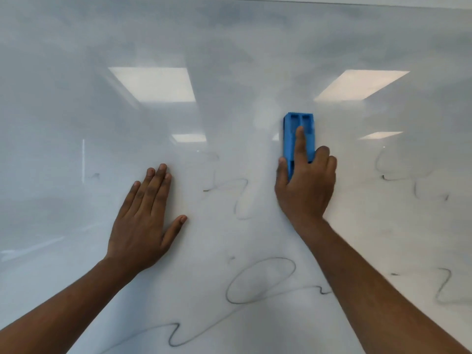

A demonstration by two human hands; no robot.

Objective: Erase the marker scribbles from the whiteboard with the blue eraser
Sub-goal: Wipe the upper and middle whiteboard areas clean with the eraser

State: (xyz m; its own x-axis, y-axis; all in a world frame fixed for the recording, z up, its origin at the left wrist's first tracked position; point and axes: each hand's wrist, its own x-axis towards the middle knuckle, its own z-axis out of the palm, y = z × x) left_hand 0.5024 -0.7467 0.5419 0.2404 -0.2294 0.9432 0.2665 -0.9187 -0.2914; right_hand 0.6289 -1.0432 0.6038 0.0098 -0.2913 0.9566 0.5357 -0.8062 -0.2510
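The whiteboard (229,47) fills the whole view, smeared grey in its upper part. My right hand (306,190) presses the blue eraser (291,134) flat against the board right of centre, long side upright, index finger laid along its back. My left hand (145,221) rests flat on the board to the left, fingers spread, holding nothing. Dark marker scribbles remain: a loop (260,279) low in the middle, a wavy line (176,335) at the bottom, faint squiggles (237,195) between my hands, and more squiggles at the right (393,169) and lower right (444,287).
Ceiling light panels (153,84) reflect in the glossy board surface. The board's top edge (332,1) runs along the top of the view.
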